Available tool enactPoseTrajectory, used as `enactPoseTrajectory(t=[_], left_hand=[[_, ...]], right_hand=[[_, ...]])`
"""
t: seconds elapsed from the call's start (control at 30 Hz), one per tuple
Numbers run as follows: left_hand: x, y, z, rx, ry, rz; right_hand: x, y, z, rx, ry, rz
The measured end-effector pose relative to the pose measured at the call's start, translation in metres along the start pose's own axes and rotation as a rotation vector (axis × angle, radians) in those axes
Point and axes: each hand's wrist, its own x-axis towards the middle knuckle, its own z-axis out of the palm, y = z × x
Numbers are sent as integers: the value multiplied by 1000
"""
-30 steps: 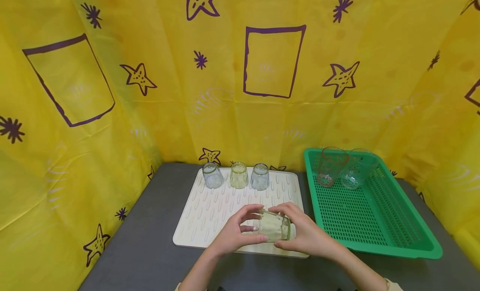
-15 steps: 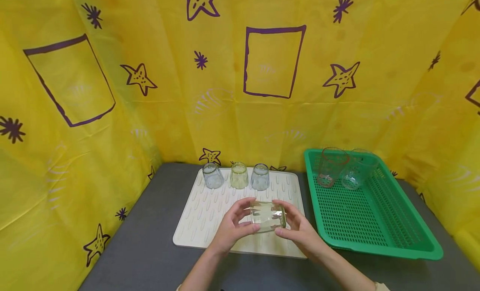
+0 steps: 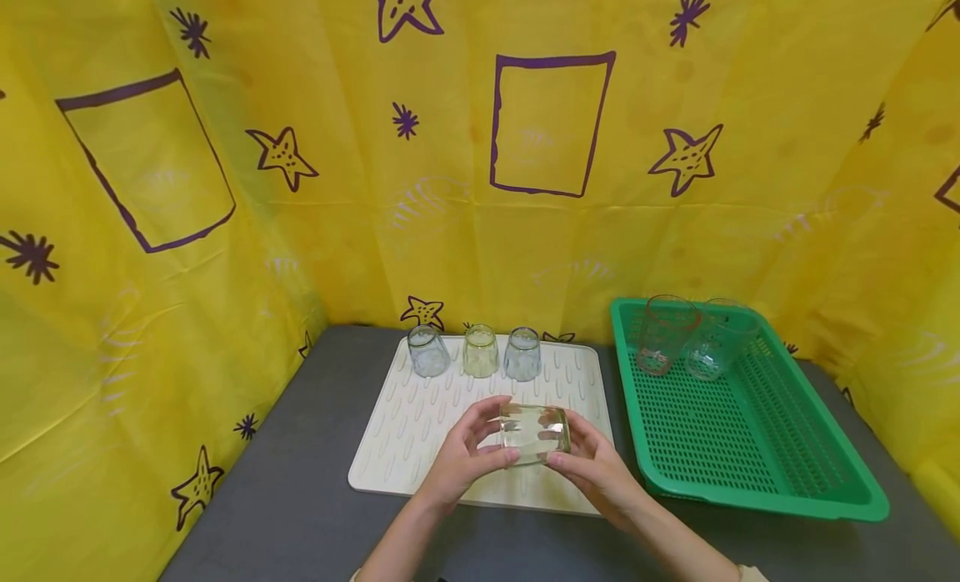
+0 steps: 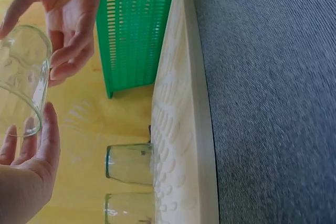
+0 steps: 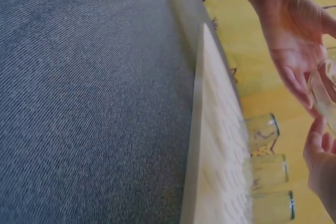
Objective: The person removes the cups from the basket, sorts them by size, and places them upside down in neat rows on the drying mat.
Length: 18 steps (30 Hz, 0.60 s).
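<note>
A pale yellow-green glass tumbler [image 3: 534,433] lies sideways in the air between both hands, over the front part of a white ribbed drying mat [image 3: 405,436]. My left hand [image 3: 467,455] holds its left end, thumb at the front and fingers behind. At the other end, my right hand [image 3: 596,465] grips it between thumb and fingers. The left wrist view shows the clear tumbler [image 4: 21,72] with fingertips on both ends. Three small glasses stand upside down along the mat's back edge: one bluish [image 3: 428,353], one yellowish [image 3: 480,352], one bluish-grey [image 3: 522,355].
To the right of the mat stands a green perforated basket [image 3: 765,503]. Inside it, at the back, are a pink-rimmed glass [image 3: 666,336] and a clear glass [image 3: 712,348]. A yellow patterned curtain [image 3: 420,257] encloses the dark grey table [image 3: 292,449].
The tumbler has shifted slightly up and left and been turned between the hands. My right hand has moved its fingers on the tumbler's right end. The standing glasses stay put.
</note>
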Motion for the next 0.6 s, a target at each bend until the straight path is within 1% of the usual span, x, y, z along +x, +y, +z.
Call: enactPoseTrajectory(t=[0.1, 0.17, 0.2, 0.3, 0.4, 0.47, 0.6], left_hand=[[-2, 0, -5, 12, 15, 1], [-3, 0, -10, 33, 49, 6], [-4, 0, -14, 45, 78, 11], [-8, -1, -29, 88, 177, 30], [-11, -2, -48, 154, 301, 47], [-14, -3, -62, 206, 383, 46], [-21, -6, -85, 300, 536, 10]], right_hand=[[3, 1, 1, 2, 28, -2], [5, 0, 2, 14, 65, -10], [7, -1, 2, 23, 90, -14], [11, -3, 1, 35, 184, -34], [18, -5, -1, 5, 269, -58], [24, -5, -2, -30, 326, -74], [37, -3, -3, -118, 468, -85]])
